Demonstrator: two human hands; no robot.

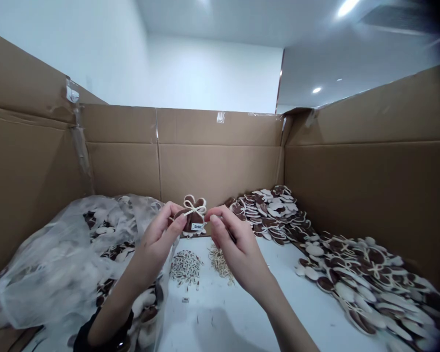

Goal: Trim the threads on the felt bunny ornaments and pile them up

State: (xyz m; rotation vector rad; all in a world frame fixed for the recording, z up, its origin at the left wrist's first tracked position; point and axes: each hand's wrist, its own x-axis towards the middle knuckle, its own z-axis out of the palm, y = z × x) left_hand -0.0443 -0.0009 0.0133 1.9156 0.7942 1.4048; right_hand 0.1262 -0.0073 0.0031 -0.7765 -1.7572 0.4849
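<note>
My left hand [165, 230] pinches a brown felt piece [189, 225] by its left side, thumb in front. The piece has rounded lobes with cream edging at the top, a cream string bow [194, 209] across its middle and a small white label [197, 227] with dark lettering low on its front. At its right edge my right hand [232, 234] has thumb and forefinger pressed together; anything between those fingertips is too small to make out. Below the hands, a heap of small whitish bits [186, 267] and a heap of tan bits [220, 261] lie on the white tabletop [220, 313].
Tall cardboard walls [220, 166] enclose the table at the back and both sides. To the left lies a translucent plastic bag [58, 264] with brown and white pieces. Piles of similar brown and white felt pieces sit at the back right [271, 210] and right [370, 283].
</note>
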